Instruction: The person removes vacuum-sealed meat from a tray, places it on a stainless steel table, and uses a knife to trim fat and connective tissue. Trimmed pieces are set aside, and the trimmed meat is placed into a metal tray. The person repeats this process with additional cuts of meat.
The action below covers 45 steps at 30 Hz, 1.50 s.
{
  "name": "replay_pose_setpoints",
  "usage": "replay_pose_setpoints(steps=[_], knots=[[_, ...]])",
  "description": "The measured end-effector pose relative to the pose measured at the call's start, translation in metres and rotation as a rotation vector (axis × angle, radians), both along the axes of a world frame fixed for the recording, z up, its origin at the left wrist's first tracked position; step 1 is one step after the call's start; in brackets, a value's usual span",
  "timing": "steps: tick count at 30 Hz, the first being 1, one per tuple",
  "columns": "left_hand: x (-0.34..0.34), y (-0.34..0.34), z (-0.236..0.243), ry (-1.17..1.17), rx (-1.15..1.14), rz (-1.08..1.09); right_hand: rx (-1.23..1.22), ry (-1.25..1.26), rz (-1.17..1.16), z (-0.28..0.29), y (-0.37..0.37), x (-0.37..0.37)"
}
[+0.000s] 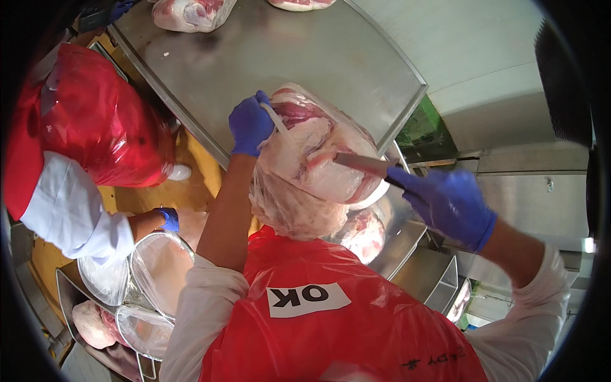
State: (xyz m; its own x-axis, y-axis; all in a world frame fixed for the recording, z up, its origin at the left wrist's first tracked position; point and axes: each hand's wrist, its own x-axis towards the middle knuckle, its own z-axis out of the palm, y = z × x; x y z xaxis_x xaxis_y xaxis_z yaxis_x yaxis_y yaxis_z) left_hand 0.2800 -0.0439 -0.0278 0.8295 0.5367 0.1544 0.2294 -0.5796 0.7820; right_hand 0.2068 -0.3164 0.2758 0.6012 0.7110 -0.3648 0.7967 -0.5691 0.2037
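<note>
A large piece of raw meat [318,149], with a thick layer of pale fat, lies in front of me at the near edge of the metal table. My left hand [249,124], in a blue glove, is closed on its upper left edge, where a pale strip [275,119] runs from the fingers. A knife [363,163] is gripped by its dark handle in my blue-gloved right hand [452,207]. Its blade points left and its tip touches the fat on the meat's right part. Loose, wrinkled pale membrane or film [289,207] hangs off the near side.
The metal table [273,57] stretches away, with more meat [193,14] at its far end. Another meat piece [364,234] lies below on metal. At left, a co-worker in a red apron [102,121] reaches toward film-lined round containers [162,267]. Metal shelving [426,277] stands right.
</note>
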Motion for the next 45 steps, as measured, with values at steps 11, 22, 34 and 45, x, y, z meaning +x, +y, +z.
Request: replay_pose_setpoints(steps=[11, 22, 34, 45], knots=[[0.007, -0.017, -0.018, 0.085, 0.091, -0.134, 0.019, 0.055, -0.238, -0.141, -0.099, -0.052], [-0.098, -0.109, -0.059, -0.325, -0.848, -0.437, 0.183, -0.101, -0.230, -0.188, -0.139, -0.037], [-0.088, -0.158, -0.077, 0.152, -0.374, -0.427, 0.106, -0.296, -0.365, -0.219, -0.137, -0.021], [-0.121, -0.129, -0.009, 0.176, -0.173, -0.678, 0.086, -0.188, -0.101, -0.183, -0.200, 0.112]])
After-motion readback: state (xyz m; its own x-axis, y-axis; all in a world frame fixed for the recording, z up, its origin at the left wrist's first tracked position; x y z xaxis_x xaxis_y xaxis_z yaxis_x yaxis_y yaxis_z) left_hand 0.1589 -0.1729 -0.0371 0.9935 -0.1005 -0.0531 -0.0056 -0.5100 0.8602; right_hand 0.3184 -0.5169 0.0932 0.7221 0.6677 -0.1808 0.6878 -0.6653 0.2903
